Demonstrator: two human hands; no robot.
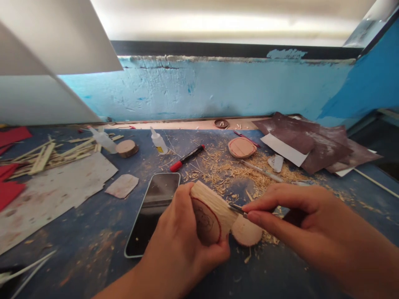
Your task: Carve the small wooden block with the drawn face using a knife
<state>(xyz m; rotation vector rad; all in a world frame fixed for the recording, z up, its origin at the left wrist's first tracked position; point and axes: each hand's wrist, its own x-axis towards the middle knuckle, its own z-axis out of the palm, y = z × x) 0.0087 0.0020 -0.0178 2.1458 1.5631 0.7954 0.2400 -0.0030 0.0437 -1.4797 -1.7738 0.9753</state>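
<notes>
A thick round wood piece [213, 209], with a red line and a drawing on its face, is tilted up above the table. My left hand [183, 236] is wrapped round it, fingers behind and thumb at its lower edge. My right hand [296, 220] pinches a thin dark metal tool [238, 209], its tip touching the pale side of the wood. Below them a wood disc [247, 230] lies on the table, partly hidden. A phone [152, 211] lies left of the wood piece, partly covered by my left hand.
Wood shavings [215, 166] surround a red marker [187, 158], a red-lined disc [242, 147] and a stick [262, 170]. Two small bottles, one upright [158, 142], stand behind. Sandpaper sheets [324, 143] lie right; wood strips [43, 157] and grey card [62, 187] lie left.
</notes>
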